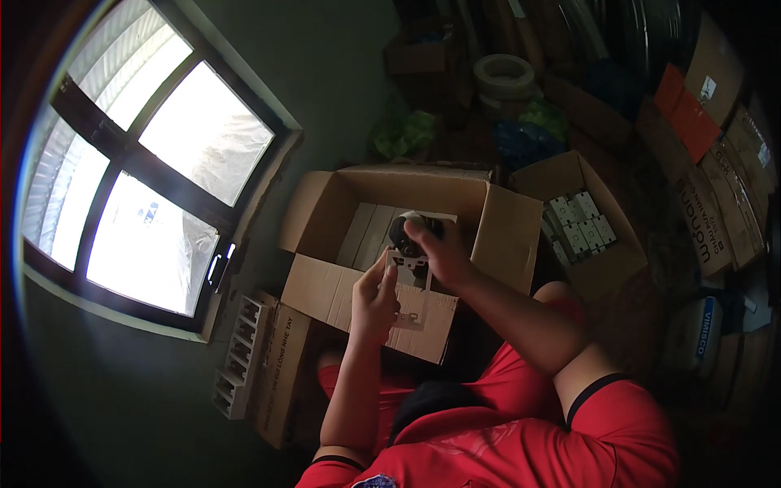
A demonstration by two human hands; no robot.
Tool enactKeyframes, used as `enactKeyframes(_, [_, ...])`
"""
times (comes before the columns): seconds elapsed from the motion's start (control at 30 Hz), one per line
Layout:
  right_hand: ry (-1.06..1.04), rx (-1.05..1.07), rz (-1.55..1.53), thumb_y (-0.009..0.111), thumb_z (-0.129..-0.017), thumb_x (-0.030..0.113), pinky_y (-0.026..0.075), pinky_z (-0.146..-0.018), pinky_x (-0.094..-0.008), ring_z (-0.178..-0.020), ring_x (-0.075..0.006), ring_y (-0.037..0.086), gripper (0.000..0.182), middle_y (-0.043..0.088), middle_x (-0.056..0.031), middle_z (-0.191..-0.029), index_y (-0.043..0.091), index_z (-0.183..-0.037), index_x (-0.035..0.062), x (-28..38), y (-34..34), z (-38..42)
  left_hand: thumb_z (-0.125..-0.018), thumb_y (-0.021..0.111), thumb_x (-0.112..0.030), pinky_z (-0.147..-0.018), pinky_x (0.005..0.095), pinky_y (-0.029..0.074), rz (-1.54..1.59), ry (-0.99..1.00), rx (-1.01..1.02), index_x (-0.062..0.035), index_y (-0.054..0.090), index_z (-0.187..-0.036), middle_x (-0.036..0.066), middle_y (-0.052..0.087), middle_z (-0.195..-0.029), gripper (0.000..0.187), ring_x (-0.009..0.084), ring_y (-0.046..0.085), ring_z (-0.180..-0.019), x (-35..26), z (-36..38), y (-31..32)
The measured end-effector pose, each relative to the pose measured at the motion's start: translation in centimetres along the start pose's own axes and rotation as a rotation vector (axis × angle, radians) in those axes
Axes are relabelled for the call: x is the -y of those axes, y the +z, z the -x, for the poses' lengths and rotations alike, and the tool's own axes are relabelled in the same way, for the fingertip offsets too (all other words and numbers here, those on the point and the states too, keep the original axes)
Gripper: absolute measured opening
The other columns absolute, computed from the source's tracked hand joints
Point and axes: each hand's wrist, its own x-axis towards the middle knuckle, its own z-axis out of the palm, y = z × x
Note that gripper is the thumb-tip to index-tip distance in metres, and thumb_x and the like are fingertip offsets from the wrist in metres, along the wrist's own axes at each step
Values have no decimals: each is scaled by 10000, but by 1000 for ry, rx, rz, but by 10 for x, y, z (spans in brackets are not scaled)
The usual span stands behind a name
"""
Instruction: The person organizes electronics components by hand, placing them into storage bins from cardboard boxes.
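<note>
My left hand (376, 302) is closed on the edge of a thin white rectangular frame (412, 320) with cut-outs at its ends. My right hand (444, 254) wraps round a dark, rounded tool (402, 236), its thumb on top; the kind of tool I cannot tell. The tool's lower end overlaps the upper end of the frame in this view. Both hands are over an open cardboard box (325, 281), whose near flap lies folded out under the frame. Pale flat panels (364, 236) lie inside the box.
To the right, a smaller open carton (622, 244) holds several white block-like pieces (582, 226). A white slotted part (242, 358) leans by a long cardboard box (282, 378) at left, below the window (203, 130). Tape rolls (504, 77), bags and more cartons (704, 207) stand behind and right.
</note>
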Motion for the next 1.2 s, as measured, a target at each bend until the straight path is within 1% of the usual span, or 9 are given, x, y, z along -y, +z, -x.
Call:
enactKeyframes(0.27, [39,38,-240,692,-950,383,540,-864,-304,-977,-131,649,528,648,-63,-1106,541,-1334,52,23,-43,-30,-1034,575,-199,-477,192,315,-73,43,18,-35,567,-1412,-104,458,-701,412,-15,380,-539,-12,-2,-17])
enactKeyframes(0.4, [-386,638,577,784,-865,407,353,-1166,-423,-1432,-310,398,859,385,-192,-1524,368,-1551,100,31,-22,2,-987,610,-180,-486,210,354,-177,-33,69,-24,647,-1217,-83,506,-731,280,11,451,-565,9,-9,-21])
enactKeyframes(0.57, [-322,567,389,770,-895,268,503,-986,-361,-1122,-252,658,444,665,-150,-1177,651,-1253,33,15,-23,4,-951,673,-232,-492,231,404,55,-182,59,-155,611,-1023,-58,532,-791,122,60,509,-601,7,-2,-17])
enactKeyframes(0.67, [92,344,164,731,-933,207,531,-929,-326,-998,-201,692,265,704,-86,-1072,694,-1140,44,11,-25,8,-895,677,-136,-530,246,417,91,-114,73,-80,640,-1070,-42,557,-807,188,55,542,-677,20,-6,-19])
enactKeyframes(0.83, [87,110,-617,337,-1093,489,543,-833,-297,-936,-136,664,547,679,-53,-1068,596,-1269,40,25,-42,-15,-1033,602,-324,-528,200,356,36,-170,203,-21,594,-1375,-88,479,-803,456,9,402,-613,-6,-2,-7])
enactKeyframes(1.0, [220,253,-216,411,-1073,367,481,-962,-336,-1102,-166,592,413,678,-79,-1176,636,-1264,78,8,-24,2,-1034,584,-287,-558,201,416,-13,7,133,-9,578,-1387,-53,586,-875,449,27,528,-668,14,-11,-19])
enactKeyframes(1.03, [-166,467,261,482,-1017,294,433,-1020,-405,-1203,-235,525,346,618,-118,-1273,671,-1227,95,9,-26,0,-1036,576,-274,-570,207,445,-35,90,106,-8,568,-1399,-41,609,-895,449,36,566,-688,16,-12,-23])
enactKeyframes(1.07, [-630,493,669,552,-961,221,386,-1078,-474,-1304,-304,458,297,558,-158,-1370,707,-1189,111,20,-23,-1,-1042,527,-150,-672,252,545,511,-130,58,8,515,-1439,30,674,-994,428,92,663,-811,-13,-10,-10])
enactKeyframes(1.2, [-500,431,857,660,-895,172,363,-1118,-482,-1341,-379,430,379,386,-208,-1507,626,-1259,72,53,-9,19,-1041,477,-30,-824,272,559,-43,307,-91,38,443,-1480,114,667,-1163,445,138,664,-1003,-15,-5,-13])
